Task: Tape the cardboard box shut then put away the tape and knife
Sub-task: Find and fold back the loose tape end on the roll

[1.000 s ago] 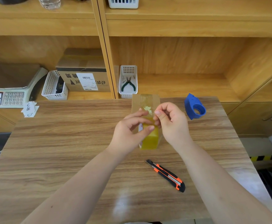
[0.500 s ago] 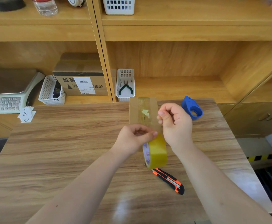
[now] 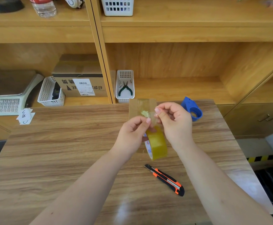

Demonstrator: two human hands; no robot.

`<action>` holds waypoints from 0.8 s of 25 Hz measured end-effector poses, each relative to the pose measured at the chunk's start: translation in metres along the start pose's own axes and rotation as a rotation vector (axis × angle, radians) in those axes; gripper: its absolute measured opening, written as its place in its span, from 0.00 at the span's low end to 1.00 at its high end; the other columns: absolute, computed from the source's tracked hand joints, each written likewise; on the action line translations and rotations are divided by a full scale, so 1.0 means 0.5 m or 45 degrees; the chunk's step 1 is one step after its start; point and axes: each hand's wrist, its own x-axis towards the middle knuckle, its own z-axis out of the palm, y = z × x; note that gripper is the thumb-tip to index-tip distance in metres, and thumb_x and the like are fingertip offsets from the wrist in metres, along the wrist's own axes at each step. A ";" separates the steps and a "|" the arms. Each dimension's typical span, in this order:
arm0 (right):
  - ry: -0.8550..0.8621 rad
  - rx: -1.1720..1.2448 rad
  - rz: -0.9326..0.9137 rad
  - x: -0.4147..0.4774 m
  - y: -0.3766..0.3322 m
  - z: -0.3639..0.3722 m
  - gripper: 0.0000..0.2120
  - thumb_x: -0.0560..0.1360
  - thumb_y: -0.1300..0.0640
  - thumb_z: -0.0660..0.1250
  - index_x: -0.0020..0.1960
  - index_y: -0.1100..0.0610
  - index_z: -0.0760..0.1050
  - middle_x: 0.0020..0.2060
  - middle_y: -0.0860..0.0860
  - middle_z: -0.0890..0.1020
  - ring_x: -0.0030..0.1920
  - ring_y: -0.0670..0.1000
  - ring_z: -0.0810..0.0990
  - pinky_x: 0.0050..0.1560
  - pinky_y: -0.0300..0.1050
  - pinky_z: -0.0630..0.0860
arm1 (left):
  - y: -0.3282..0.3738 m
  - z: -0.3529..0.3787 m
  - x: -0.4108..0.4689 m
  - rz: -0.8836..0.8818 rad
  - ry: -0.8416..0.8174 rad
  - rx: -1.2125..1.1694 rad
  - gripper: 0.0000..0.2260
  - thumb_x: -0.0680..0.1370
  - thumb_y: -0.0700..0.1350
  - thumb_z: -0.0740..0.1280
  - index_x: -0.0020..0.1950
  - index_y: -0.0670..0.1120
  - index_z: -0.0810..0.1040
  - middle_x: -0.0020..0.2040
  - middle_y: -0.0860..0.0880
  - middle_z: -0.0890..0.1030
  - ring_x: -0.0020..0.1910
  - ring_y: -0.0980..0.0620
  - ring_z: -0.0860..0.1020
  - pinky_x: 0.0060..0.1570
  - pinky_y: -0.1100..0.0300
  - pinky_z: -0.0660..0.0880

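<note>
Head view: one tape roll [image 3: 157,142], one knife [image 3: 165,180].

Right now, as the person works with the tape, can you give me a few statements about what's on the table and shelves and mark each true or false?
1. The left hand holds the yellow tape roll above the table. True.
2. The utility knife is in the right hand. False: it lies on the table, and that hand pinches the tape's loose end.
3. Green-handled pliers lie in a white basket on the shelf. True.
4. The blue tape dispenser stands on the upper shelf. False: it stands on the table, right of the cardboard box.
</note>
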 end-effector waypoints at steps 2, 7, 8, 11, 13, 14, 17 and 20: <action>-0.033 -0.022 -0.032 -0.001 0.007 -0.006 0.07 0.74 0.62 0.70 0.43 0.49 0.79 0.35 0.50 0.82 0.36 0.48 0.82 0.40 0.44 0.80 | 0.001 0.001 -0.003 0.010 0.042 0.031 0.11 0.80 0.47 0.63 0.41 0.44 0.79 0.35 0.51 0.83 0.40 0.55 0.81 0.43 0.52 0.80; -0.102 0.248 0.090 -0.016 0.042 -0.024 0.09 0.74 0.60 0.67 0.54 0.56 0.79 0.48 0.56 0.84 0.45 0.53 0.80 0.46 0.47 0.79 | 0.010 0.003 -0.003 0.040 0.129 -0.079 0.14 0.80 0.45 0.63 0.34 0.47 0.77 0.32 0.45 0.79 0.36 0.50 0.78 0.39 0.58 0.72; -0.137 0.339 0.109 -0.023 0.047 -0.029 0.10 0.74 0.61 0.66 0.54 0.56 0.78 0.49 0.55 0.84 0.46 0.53 0.80 0.46 0.45 0.78 | 0.013 0.002 -0.003 0.041 0.146 -0.105 0.15 0.80 0.44 0.63 0.33 0.46 0.76 0.31 0.45 0.79 0.35 0.50 0.78 0.39 0.59 0.72; -0.299 0.524 0.067 -0.050 0.057 -0.037 0.05 0.71 0.62 0.69 0.47 0.56 0.78 0.53 0.52 0.83 0.54 0.53 0.79 0.51 0.44 0.76 | 0.017 0.003 -0.004 0.024 0.198 -0.126 0.15 0.80 0.44 0.64 0.34 0.41 0.76 0.30 0.42 0.78 0.33 0.50 0.78 0.37 0.60 0.73; -0.414 0.605 0.071 -0.066 0.054 -0.029 0.05 0.70 0.63 0.70 0.44 0.55 0.81 0.58 0.53 0.81 0.60 0.51 0.78 0.55 0.42 0.75 | 0.018 0.004 -0.005 0.017 0.222 -0.132 0.14 0.79 0.43 0.64 0.36 0.38 0.76 0.29 0.43 0.77 0.29 0.52 0.76 0.32 0.62 0.71; -0.426 0.609 0.072 -0.070 0.051 -0.024 0.08 0.70 0.65 0.70 0.46 0.55 0.82 0.59 0.54 0.81 0.62 0.51 0.78 0.55 0.42 0.76 | 0.018 0.005 -0.005 0.014 0.223 -0.124 0.14 0.79 0.43 0.64 0.36 0.39 0.76 0.28 0.45 0.76 0.28 0.53 0.75 0.32 0.63 0.70; -0.305 0.530 0.093 -0.067 0.045 -0.012 0.12 0.73 0.70 0.67 0.48 0.56 0.83 0.46 0.50 0.86 0.50 0.47 0.83 0.49 0.37 0.77 | 0.013 0.006 -0.003 0.006 0.196 -0.070 0.15 0.79 0.44 0.64 0.32 0.43 0.76 0.26 0.47 0.76 0.30 0.51 0.75 0.35 0.60 0.71; -0.182 0.422 0.134 -0.058 0.042 -0.012 0.11 0.72 0.72 0.68 0.46 0.58 0.82 0.38 0.49 0.87 0.42 0.46 0.84 0.45 0.37 0.78 | 0.009 0.006 -0.004 -0.016 0.178 -0.034 0.17 0.79 0.45 0.64 0.29 0.47 0.75 0.27 0.45 0.77 0.32 0.49 0.76 0.36 0.58 0.70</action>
